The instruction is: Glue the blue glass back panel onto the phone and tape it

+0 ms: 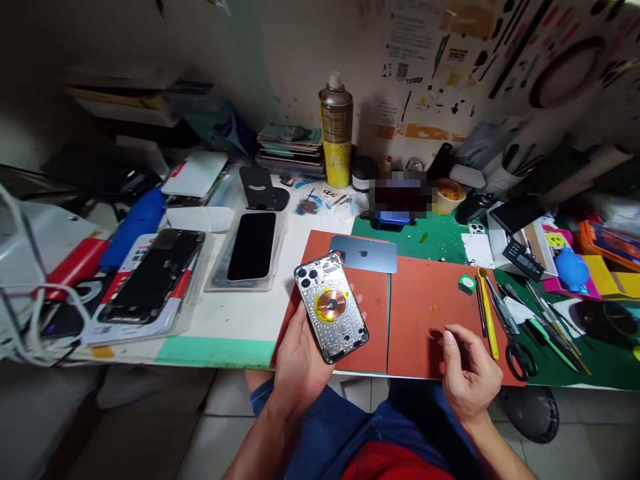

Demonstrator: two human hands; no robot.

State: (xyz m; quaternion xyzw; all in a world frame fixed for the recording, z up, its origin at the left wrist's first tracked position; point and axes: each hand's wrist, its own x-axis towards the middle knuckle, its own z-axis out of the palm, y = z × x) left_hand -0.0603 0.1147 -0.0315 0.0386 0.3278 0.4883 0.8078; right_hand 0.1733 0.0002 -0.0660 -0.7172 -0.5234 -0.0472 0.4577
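Over the front edge of the surface (235, 317), the left hand's (303, 357) fingers hold the opened phone (332, 309), coil side up. Farther right along that edge, the right hand (470, 370) curls its fingers narrowly, grip unclear; the blue back panel (370, 254) lies beyond the phone, away from the edge.

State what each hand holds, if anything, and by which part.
The left hand holds the opened phone by its lower left edge; nothing shows in the right hand.
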